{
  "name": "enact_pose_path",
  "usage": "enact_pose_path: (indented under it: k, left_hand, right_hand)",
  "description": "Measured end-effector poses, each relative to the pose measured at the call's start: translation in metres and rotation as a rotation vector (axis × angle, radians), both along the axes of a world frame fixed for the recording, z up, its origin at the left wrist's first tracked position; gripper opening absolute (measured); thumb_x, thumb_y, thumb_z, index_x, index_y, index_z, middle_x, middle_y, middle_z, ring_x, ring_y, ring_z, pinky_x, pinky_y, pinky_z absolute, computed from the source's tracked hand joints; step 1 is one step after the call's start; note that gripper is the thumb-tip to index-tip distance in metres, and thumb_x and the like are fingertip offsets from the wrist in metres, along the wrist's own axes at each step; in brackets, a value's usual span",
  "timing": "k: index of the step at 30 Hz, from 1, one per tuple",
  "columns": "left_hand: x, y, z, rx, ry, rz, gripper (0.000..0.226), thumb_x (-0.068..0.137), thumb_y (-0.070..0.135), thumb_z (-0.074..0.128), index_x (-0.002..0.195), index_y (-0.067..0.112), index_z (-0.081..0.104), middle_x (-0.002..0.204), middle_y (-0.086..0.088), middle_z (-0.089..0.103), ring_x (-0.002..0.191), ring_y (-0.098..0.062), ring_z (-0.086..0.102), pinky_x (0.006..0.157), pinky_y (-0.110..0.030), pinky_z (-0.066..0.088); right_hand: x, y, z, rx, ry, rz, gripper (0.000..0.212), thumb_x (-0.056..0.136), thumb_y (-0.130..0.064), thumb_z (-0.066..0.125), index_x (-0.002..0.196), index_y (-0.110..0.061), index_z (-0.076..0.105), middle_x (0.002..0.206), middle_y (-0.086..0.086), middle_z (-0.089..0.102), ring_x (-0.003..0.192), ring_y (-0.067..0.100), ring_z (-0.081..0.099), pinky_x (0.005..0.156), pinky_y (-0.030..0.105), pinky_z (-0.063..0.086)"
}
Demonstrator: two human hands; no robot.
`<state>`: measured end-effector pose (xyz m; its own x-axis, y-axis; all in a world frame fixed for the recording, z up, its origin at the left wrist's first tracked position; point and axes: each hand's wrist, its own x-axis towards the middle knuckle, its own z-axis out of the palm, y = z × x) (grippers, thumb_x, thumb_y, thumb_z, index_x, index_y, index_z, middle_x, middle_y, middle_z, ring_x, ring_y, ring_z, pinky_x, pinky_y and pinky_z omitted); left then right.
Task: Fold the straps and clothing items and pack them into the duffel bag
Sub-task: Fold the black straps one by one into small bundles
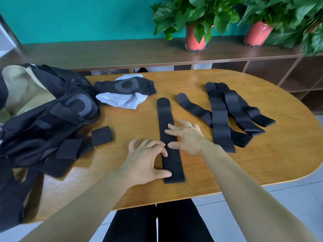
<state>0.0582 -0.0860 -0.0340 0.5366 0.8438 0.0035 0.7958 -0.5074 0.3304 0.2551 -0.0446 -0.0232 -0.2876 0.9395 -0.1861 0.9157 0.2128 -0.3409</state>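
left hand (146, 159): fingers loose, thumb on the long black strap (165, 116) | right hand (189, 137): fingers wide, tips on strap | strap: flat on table (262, 154)

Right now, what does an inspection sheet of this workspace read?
Surface: wooden table, rounded at right.
Job's things: strap flat at centre; loose straps piled right; folded strap left; black garment over white cloth at back; bag at left edge.
Clutter: nothing seen.
Grippers: left hand and right hand both rest on the centre strap.
Cables: nothing seen.
Surroundings: shelf behind with potted plants; teal wall.
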Motion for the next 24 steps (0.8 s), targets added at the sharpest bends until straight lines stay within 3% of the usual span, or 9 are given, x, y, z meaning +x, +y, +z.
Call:
enact_pose_path:
  k: [8,17,21,24]
  left_hand:
    - [-0.004,0.004,-0.002,-0.001,0.024,-0.030,0.052,0.071,0.071,0.061,0.113,0.042,0.051,0.142,0.025,0.036,0.140,0.007,0.009,0.115,-0.040,-0.009]
    - [-0.022,-0.009,0.003,0.005,0.070,-0.025,0.050,0.073,0.071,0.058,0.113,0.042,0.050,0.141,0.025,0.036,0.140,0.005,0.009,0.115,-0.040,-0.009]
    - [-0.030,-0.023,-0.001,0.010,-0.088,-0.009,0.058,0.068,0.079,0.045,0.112,0.042,0.055,0.139,0.026,0.039,0.136,0.011,0.015,0.117,-0.043,-0.003]
    - [-0.038,-0.032,-0.004,0.044,-0.294,0.069,0.052,0.073,0.077,0.042,0.108,0.042,0.059,0.133,0.028,0.046,0.130,0.015,0.025,0.113,-0.034,0.003]
  right_hand:
    - [-0.006,0.046,-0.002,-0.027,-0.028,-0.062,0.058,0.089,-0.049,0.056,0.143,-0.041,0.035,0.156,-0.017,0.017,0.146,0.015,-0.001,0.115,0.045,0.002]
    - [-0.031,0.035,-0.001,-0.044,-0.023,-0.070,0.057,0.092,-0.046,0.053,0.145,-0.038,0.032,0.157,-0.012,0.016,0.145,0.017,-0.004,0.117,0.046,0.002]
    - [-0.033,0.012,0.007,0.062,0.214,-0.148,0.050,0.094,-0.036,0.053,0.142,-0.033,0.040,0.153,-0.009,0.029,0.144,0.012,0.004,0.115,0.043,0.004]
    - [-0.026,-0.014,0.023,0.158,0.460,-0.208,0.041,0.092,-0.025,0.057,0.132,-0.031,0.054,0.144,-0.003,0.042,0.139,0.009,0.024,0.116,0.039,0.019]
